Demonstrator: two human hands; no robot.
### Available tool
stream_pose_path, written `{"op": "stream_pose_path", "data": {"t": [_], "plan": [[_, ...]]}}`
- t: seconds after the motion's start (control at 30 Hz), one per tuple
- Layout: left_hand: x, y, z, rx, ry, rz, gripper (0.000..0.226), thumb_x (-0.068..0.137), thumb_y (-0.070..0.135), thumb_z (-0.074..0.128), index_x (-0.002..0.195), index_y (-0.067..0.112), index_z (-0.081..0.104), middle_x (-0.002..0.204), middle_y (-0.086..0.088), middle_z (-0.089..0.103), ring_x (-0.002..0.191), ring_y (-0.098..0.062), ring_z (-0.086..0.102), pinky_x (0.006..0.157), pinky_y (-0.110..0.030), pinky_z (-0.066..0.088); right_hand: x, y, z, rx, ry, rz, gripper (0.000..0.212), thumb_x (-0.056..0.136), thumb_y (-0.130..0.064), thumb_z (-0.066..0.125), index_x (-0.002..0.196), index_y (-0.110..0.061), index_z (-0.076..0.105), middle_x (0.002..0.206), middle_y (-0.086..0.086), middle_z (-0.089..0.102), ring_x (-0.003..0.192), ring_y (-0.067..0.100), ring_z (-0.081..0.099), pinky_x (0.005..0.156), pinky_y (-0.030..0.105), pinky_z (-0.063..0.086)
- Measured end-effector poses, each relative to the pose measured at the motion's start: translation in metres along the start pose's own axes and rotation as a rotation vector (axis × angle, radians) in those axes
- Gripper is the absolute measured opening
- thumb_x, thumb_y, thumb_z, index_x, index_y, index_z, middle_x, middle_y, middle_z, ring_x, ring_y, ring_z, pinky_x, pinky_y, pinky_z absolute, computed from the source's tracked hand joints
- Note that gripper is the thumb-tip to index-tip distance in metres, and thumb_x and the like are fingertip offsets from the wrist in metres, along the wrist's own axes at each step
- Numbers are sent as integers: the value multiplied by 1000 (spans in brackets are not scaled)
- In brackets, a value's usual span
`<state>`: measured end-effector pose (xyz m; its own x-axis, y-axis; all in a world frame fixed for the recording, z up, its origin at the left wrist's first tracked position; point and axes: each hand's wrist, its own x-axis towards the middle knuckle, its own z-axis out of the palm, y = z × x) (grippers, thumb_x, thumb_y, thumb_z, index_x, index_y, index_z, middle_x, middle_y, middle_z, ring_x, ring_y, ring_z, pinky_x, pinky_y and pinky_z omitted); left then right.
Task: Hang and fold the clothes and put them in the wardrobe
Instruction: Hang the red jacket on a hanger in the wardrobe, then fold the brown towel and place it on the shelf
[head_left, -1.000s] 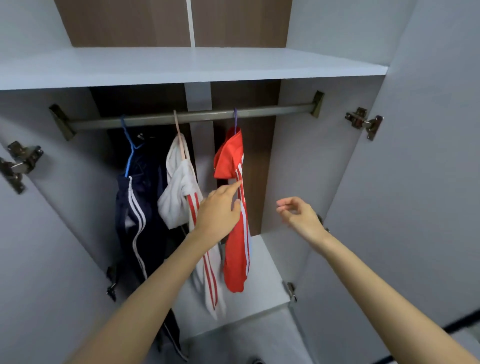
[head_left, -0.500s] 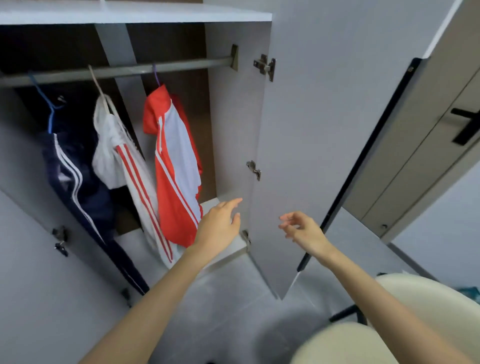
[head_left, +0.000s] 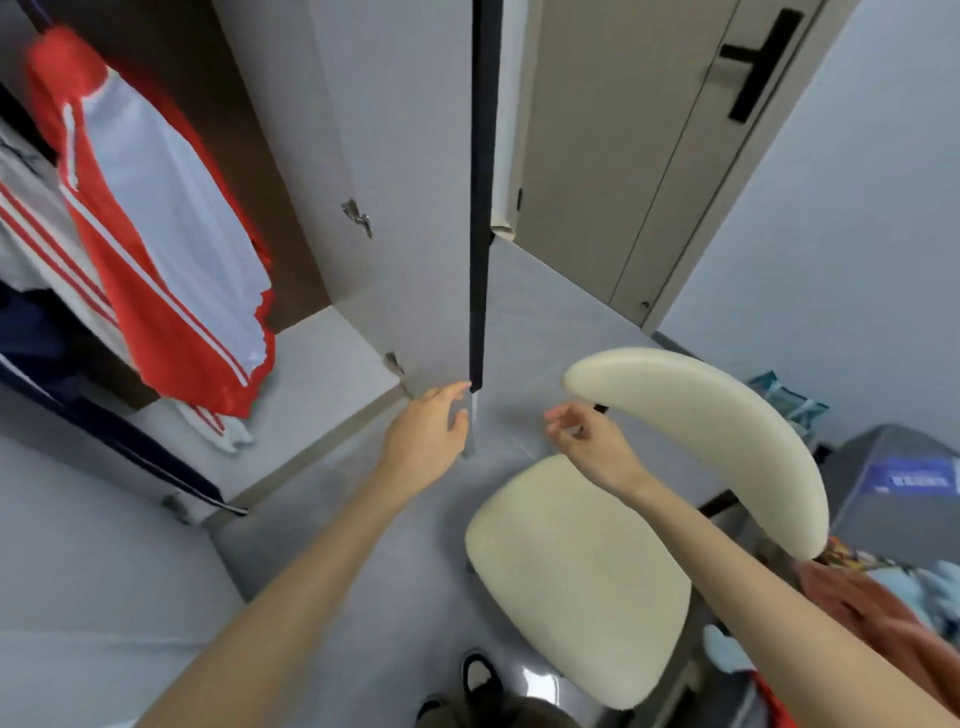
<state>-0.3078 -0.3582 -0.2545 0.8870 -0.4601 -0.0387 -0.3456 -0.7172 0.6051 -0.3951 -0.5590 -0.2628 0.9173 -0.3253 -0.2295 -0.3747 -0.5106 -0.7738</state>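
Note:
A red and white jacket (head_left: 156, 244) hangs in the open wardrobe (head_left: 332, 364) at the left. Beside it hang a white garment with red stripes (head_left: 36, 223) and a navy garment (head_left: 31, 332). My left hand (head_left: 428, 431) is open, its fingertips near the bottom corner of the wardrobe door (head_left: 415, 182). My right hand (head_left: 587, 441) floats empty with loosely curled fingers over the cream chair (head_left: 582, 571). More clothes, orange (head_left: 862, 608) and light blue (head_left: 924, 582), lie at the far right.
The chair's curved cream backrest (head_left: 727, 431) stands just right of my right hand. A grey box (head_left: 893, 478) sits behind it. A beige room door with a black handle (head_left: 753, 67) fills the back. My shoe (head_left: 480, 675) shows on the grey floor.
My view has swung right and down, from the hanging rail to the chair. Both hands came away from the red jacket and dropped toward the door's lower corner.

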Motion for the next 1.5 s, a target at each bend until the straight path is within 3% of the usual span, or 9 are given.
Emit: {"op": "stream_pose_path", "data": {"t": [0.2, 0.4, 0.6, 0.93, 1.17, 1.4, 1.5], "plan": [[-37, 40, 52, 75, -145, 147, 42, 98, 19, 47, 140, 18, 47, 134, -7, 57, 120, -28, 54, 98, -42, 44, -84, 65, -18, -91, 125, 110, 20, 98, -19, 52, 115, -14, 59, 110, -3, 63, 86, 16, 58, 74, 25, 39], [-97, 73, 117, 175, -353, 325, 43, 98, 20, 43, 141, 20, 46, 133, -8, 56, 118, -30, 53, 97, -43, 44, -188, 127, -18, -184, 228, 246, 22, 97, -16, 50, 117, -14, 57, 114, 0, 64, 86, 16, 57, 76, 29, 42], [-149, 129, 174, 263, -516, 522, 44, 100, 22, 39, 144, 23, 41, 138, -2, 52, 121, -25, 50, 96, -38, 43, -283, 182, -35, -263, 368, 402, 23, 97, -17, 50, 116, -9, 59, 115, 8, 63, 100, 27, 60, 82, 39, 49], [-155, 244, 267, 317, -634, 770, 47, 99, 21, 40, 146, 22, 36, 138, -6, 50, 122, -28, 48, 93, -38, 42, -334, 284, -109, -550, 575, 723, 39, 92, -17, 51, 131, -16, 49, 127, 8, 49, 109, 33, 45, 82, 45, 42], [-122, 299, 359, 336, -671, 802, 50, 99, 21, 43, 148, 24, 33, 144, 1, 41, 122, -25, 46, 92, -36, 42, -312, 376, -177, -576, 461, 880, 53, 90, -21, 54, 140, -18, 37, 147, 11, 34, 122, 41, 37, 96, 50, 37], [-100, 313, 419, 281, -706, 722, 52, 97, 19, 45, 148, 23, 33, 150, -2, 34, 127, -25, 43, 94, -36, 42, -283, 453, -206, -609, 270, 936, 84, 86, -44, 65, 150, -39, 12, 158, 15, 13, 135, 50, 25, 109, 58, 27], [-94, 310, 430, 274, -707, 691, 53, 98, 20, 44, 149, 24, 32, 150, -3, 33, 128, -25, 42, 95, -35, 42, -269, 478, -208, -562, 234, 958, 101, 79, -46, 73, 148, -48, 0, 152, 21, 20, 127, 49, 38, 104, 54, 35]]}}
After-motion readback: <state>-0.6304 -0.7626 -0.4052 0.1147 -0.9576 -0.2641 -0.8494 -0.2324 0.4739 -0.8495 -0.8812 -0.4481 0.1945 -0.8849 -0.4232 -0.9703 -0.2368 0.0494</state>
